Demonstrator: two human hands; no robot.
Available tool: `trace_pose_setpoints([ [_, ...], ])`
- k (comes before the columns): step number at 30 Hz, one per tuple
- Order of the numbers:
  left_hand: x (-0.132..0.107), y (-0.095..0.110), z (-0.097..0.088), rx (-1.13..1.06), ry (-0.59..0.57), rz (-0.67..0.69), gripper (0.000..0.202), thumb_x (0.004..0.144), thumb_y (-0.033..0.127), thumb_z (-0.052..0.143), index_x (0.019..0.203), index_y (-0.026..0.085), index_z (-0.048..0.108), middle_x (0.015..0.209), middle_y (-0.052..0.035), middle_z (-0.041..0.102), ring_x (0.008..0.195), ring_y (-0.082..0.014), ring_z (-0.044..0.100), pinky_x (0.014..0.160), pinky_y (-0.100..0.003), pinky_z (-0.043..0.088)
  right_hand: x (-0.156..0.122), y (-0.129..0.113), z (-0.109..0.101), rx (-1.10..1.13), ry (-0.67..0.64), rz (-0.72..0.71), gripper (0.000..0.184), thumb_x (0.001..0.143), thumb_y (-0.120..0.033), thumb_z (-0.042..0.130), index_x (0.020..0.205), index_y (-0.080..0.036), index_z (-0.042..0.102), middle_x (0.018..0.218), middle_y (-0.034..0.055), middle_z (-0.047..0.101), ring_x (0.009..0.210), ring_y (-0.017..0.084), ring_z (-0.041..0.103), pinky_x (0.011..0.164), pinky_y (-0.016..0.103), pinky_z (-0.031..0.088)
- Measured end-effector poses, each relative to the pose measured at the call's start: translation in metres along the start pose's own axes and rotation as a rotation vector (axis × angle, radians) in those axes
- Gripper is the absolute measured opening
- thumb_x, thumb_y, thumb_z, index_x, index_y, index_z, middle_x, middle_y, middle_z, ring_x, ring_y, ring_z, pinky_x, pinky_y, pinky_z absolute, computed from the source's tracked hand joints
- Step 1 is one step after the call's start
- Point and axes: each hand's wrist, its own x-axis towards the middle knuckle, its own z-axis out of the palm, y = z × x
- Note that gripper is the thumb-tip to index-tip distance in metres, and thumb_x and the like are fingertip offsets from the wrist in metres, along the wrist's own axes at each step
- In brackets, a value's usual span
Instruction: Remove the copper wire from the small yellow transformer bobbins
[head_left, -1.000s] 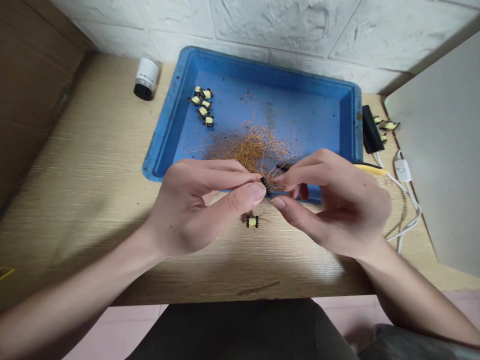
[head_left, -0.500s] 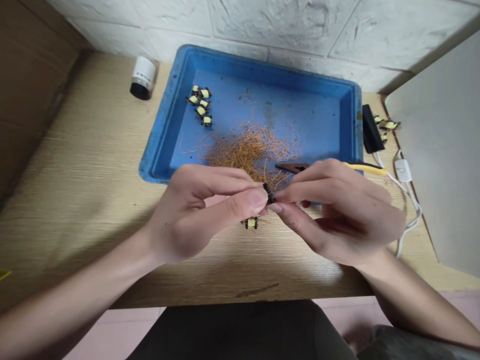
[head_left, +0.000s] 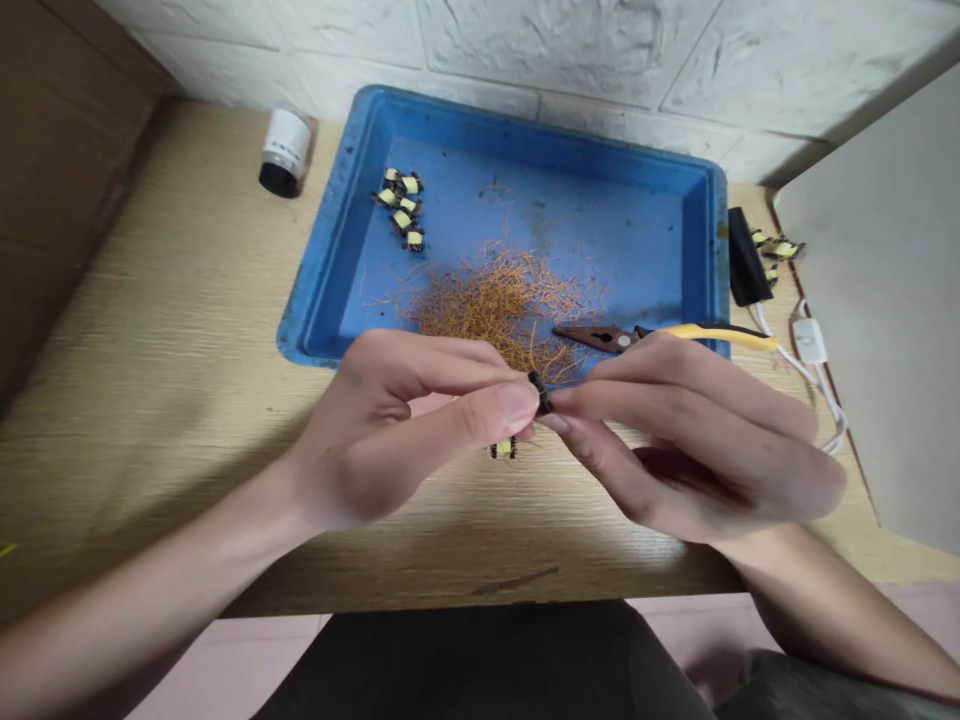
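Note:
My left hand (head_left: 397,430) pinches a small black component (head_left: 539,392) between thumb and forefinger, just in front of the blue tray (head_left: 322,260). My right hand (head_left: 697,440) meets it from the right, thumb and forefinger pinched at the same part. Below the fingertips, another small black-and-yellow component (head_left: 504,448) lies on the wooden table (head_left: 172,350). Inside the tray sit a tangle of copper wire scraps (head_left: 495,300) and a cluster of several black-and-yellow components (head_left: 402,206).
Yellow-handled pliers (head_left: 660,336) lie across the tray's right front rim. A white and black cylinder (head_left: 282,152) lies at the back left. A black block (head_left: 747,268), more components (head_left: 780,248) and a white cable with switch (head_left: 810,345) sit right, beside a grey panel (head_left: 885,300).
My right hand slid lower and rightward, uncovering the pliers on the tray rim. Its thumb and forefinger closed onto the small part that my left hand holds.

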Motion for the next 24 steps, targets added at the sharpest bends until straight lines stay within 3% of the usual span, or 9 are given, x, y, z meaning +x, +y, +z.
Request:
trace_pose_setpoints([
  [5, 0.002, 0.001, 0.0, 0.011, 0.002, -0.013, 0.036, 0.099, 0.015, 0.065, 0.063, 0.021, 0.071, 0.074, 0.0029, 0.072, 0.065, -0.0114, 0.06, 0.061, -0.027, 0.049, -0.002, -0.002, -0.002, -0.002, -0.02, -0.012, 0.015, 0.1, -0.007, 0.073, 0.094, -0.017, 0.082, 0.096, 0.0036, 0.085, 0.08, 0.014, 0.078, 0.074, 0.029, 0.066],
  [10, 0.003, 0.001, -0.001, 0.014, -0.033, -0.024, 0.03, 0.1, 0.015, 0.065, 0.072, 0.02, 0.076, 0.074, 0.0042, 0.071, 0.065, -0.0094, 0.06, 0.062, -0.024, 0.049, -0.001, 0.001, -0.002, 0.016, -0.034, -0.039, 0.016, 0.101, -0.007, 0.072, 0.094, -0.017, 0.082, 0.095, 0.0044, 0.085, 0.076, 0.016, 0.076, 0.068, 0.032, 0.065],
  [17, 0.004, 0.001, -0.002, 0.061, -0.006, 0.014, 0.038, 0.101, 0.013, 0.062, 0.063, 0.017, 0.067, 0.067, 0.0037, 0.062, 0.063, -0.0084, 0.053, 0.056, -0.024, 0.041, -0.001, 0.003, 0.001, -0.009, -0.003, -0.041, 0.009, 0.1, -0.01, 0.074, 0.095, -0.012, 0.08, 0.09, 0.0025, 0.083, 0.081, 0.013, 0.075, 0.073, 0.028, 0.065],
  [24, 0.005, 0.002, 0.0, 0.017, 0.103, -0.022, 0.023, 0.095, 0.013, 0.067, 0.076, 0.021, 0.078, 0.076, 0.0048, 0.078, 0.071, -0.0108, 0.071, 0.06, -0.017, 0.053, 0.0, 0.013, 0.001, -0.029, -0.032, -0.085, 0.009, 0.102, -0.01, 0.071, 0.101, -0.013, 0.08, 0.093, 0.007, 0.083, 0.083, 0.017, 0.077, 0.074, 0.031, 0.066],
])
